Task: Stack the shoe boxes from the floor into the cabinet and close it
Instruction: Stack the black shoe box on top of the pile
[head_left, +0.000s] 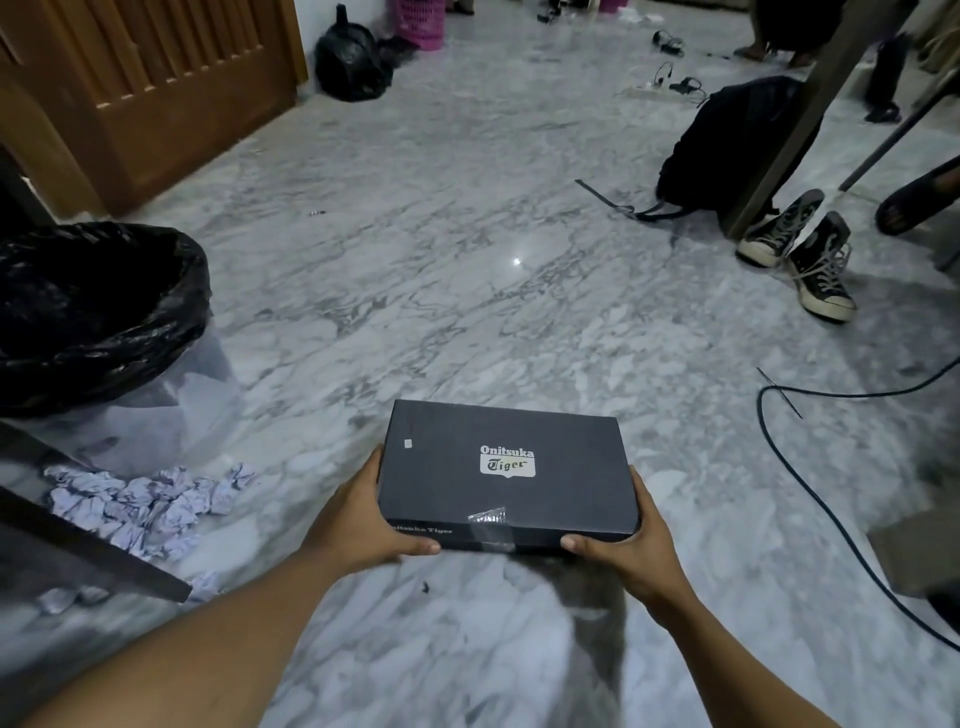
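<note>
A dark shoe box (506, 475) with a silver Onitsuka Tiger label on its lid is held level above the marble floor, low in the middle of the view. My left hand (363, 517) grips its left end with the thumb along the near side. My right hand (626, 548) grips its right end the same way. A strip of clear tape sits at the lid's near edge. A wooden cabinet door or panel (156, 93) stands at the upper left; its inside is not visible.
A bin lined with a black bag (98, 312) stands at the left, crumpled paper (150, 504) beside it. A dark board (78, 551) juts in at lower left. Black sneakers (800, 254), a backpack (727, 140) and a cable (810, 483) lie to the right. A tied black bag (350, 62) sits at the back.
</note>
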